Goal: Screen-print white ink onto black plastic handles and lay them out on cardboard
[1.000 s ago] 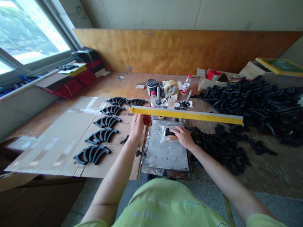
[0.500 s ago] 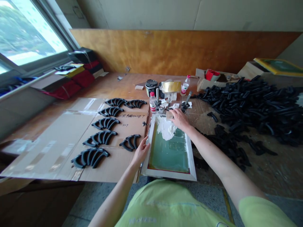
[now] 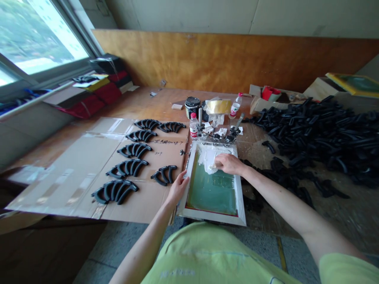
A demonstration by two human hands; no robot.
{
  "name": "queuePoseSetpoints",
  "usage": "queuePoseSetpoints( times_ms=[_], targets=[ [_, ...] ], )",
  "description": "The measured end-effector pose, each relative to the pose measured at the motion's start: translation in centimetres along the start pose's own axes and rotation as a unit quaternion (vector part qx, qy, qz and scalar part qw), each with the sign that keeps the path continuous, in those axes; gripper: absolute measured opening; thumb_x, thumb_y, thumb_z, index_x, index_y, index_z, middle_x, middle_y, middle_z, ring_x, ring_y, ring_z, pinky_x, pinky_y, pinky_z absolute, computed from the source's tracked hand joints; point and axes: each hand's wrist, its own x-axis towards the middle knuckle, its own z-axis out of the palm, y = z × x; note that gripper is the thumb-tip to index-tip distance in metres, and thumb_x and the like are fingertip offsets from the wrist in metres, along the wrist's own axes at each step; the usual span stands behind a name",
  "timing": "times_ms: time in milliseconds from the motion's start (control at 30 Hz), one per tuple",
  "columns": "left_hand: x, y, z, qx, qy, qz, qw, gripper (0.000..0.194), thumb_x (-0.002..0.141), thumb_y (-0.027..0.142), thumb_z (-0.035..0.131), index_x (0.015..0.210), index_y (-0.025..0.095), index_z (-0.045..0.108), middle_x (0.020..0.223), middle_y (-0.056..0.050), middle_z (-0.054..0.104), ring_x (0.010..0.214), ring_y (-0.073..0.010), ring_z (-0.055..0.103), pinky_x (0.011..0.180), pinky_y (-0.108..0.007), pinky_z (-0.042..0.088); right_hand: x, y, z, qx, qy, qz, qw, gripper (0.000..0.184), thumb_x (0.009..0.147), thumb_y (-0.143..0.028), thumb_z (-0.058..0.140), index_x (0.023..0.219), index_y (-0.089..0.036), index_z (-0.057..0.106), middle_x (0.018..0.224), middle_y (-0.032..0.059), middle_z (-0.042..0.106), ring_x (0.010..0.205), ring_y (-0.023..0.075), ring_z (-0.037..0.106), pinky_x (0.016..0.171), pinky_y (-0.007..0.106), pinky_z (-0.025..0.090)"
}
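A screen-printing frame (image 3: 240, 197) with a green mesh lies flat in front of me. White ink (image 3: 207, 157) is smeared across its far end. My right hand (image 3: 228, 163) is closed on a small squeegee that rests in the white ink. My left hand (image 3: 178, 186) grips the frame's left edge. Just left of that hand lies a small fan of black curved plastic parts (image 3: 164, 174) on the cardboard sheet (image 3: 74, 169).
Several more fans of black parts (image 3: 127, 168) lie in rows on the cardboard. A big heap of loose black parts (image 3: 319, 130) covers the bench at right. Behind the frame stand a black ink tub (image 3: 192, 105), a tape roll (image 3: 218, 106), small bottles and clamps.
The frame swung down from raised to flat. My left hand went from its far edge to its left side. My right hand left the part on the metal plate, took the squeegee and drew it nearer.
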Motion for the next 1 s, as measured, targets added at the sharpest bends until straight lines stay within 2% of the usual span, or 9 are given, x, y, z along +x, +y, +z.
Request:
queuePoseSetpoints(
  times_ms=[100,200,367,533,700,767,867,933,1000],
  targets=[
    [0.0,0.0,-0.1,-0.010,-0.007,0.001,1.000,0.066,0.077,0.053,0.060,0.132,0.018,0.053,0.085,-0.005,0.069,0.073,-0.0182,0.064,0.065,-0.027,0.050,-0.4,-0.4,1.5,-0.018,0.079,0.020,0.997,0.023,0.081,-0.006,0.049,0.089,-0.018,0.067,0.088,0.0063,0.066,0.092,0.0216,0.057,0.080,0.031,0.044],
    [-0.1,0.2,-0.2,-0.026,-0.015,-0.014,0.999,0.071,0.076,0.055,0.062,0.135,0.018,0.050,0.082,-0.004,0.069,0.068,-0.0172,0.063,0.061,-0.026,0.049,-1.5,-0.8,2.5,-0.009,0.084,-0.019,0.996,0.030,0.081,-0.004,0.048,0.099,-0.018,0.067,0.096,0.0071,0.067,0.102,0.0227,0.056,0.088,0.033,0.043],
    [-0.8,2.3,-0.6,-0.057,-0.034,-0.041,0.997,0.076,0.072,0.055,0.065,0.137,0.020,0.047,0.079,-0.003,0.069,0.062,-0.0165,0.062,0.055,-0.024,0.046,1.3,0.3,0.1,0.031,0.091,0.079,0.992,0.025,0.083,-0.023,0.062,0.108,-0.025,0.066,0.101,0.0022,0.069,0.090,0.0196,0.062,0.079,0.029,0.047],
    [-1.9,7.5,-2.1,-0.089,-0.078,-0.027,0.993,0.065,0.074,0.056,0.065,0.129,0.023,0.055,0.076,0.000,0.067,0.057,-0.0139,0.057,0.050,-0.022,0.042,4.9,4.0,-3.8,-0.010,0.147,0.226,0.963,0.057,0.081,-0.028,0.067,0.135,-0.031,0.050,0.107,0.0021,0.068,0.089,0.0212,0.063,0.081,0.031,0.047],
    [-1.0,13.9,-2.1,-0.145,-0.025,0.087,0.985,0.048,0.079,0.058,0.058,0.103,0.018,0.066,0.090,-0.003,0.068,0.071,-0.0146,0.062,0.060,-0.022,0.047,0.2,8.7,-5.7,0.002,0.280,0.355,0.892,0.042,0.089,-0.026,0.052,0.130,-0.019,0.053,0.096,0.0067,0.070,0.087,0.0216,0.063,0.083,0.034,0.046],
    [0.1,16.1,-1.5,-0.189,-0.019,0.136,0.972,0.046,0.080,0.056,0.057,0.106,0.018,0.063,0.093,-0.004,0.068,0.079,-0.0162,0.064,0.066,-0.024,0.050,-2.2,9.3,-4.3,0.032,0.279,0.405,0.870,0.032,0.089,-0.025,0.048,0.117,-0.014,0.061,0.093,0.0095,0.069,0.086,0.0222,0.063,0.081,0.033,0.046],
    [1.6,17.4,-0.4,-0.233,-0.010,0.147,0.961,0.044,0.081,0.052,0.057,0.109,0.019,0.059,0.086,-0.003,0.068,0.075,-0.0149,0.065,0.062,-0.024,0.051,-4.2,7.8,-0.1,0.106,0.171,0.354,0.913,0.023,0.088,-0.029,0.053,0.100,-0.016,0.066,0.092,0.0084,0.069,0.087,0.0210,0.062,0.080,0.032,0.047],
    [1.9,16.4,0.4,-0.264,0.021,0.126,0.956,0.045,0.081,0.054,0.055,0.110,0.019,0.057,0.082,-0.002,0.067,0.069,-0.0128,0.063,0.059,-0.022,0.051,-4.4,5.7,2.9,0.106,0.103,0.259,0.955,0.024,0.083,-0.031,0.063,0.103,-0.020,0.066,0.099,0.0065,0.068,0.094,0.0209,0.060,0.086,0.034,0.045],
    [1.4,13.8,1.6,-0.269,0.012,0.071,0.960,0.048,0.081,0.056,0.057,0.110,0.018,0.056,0.081,-0.003,0.067,0.065,-0.0121,0.063,0.056,-0.021,0.049,-4.0,3.3,4.8,0.058,0.081,0.207,0.973,0.026,0.080,-0.030,0.068,0.105,-0.023,0.067,0.102,0.0057,0.065,0.101,0.0217,0.056,0.091,0.036,0.042]
  ],
)
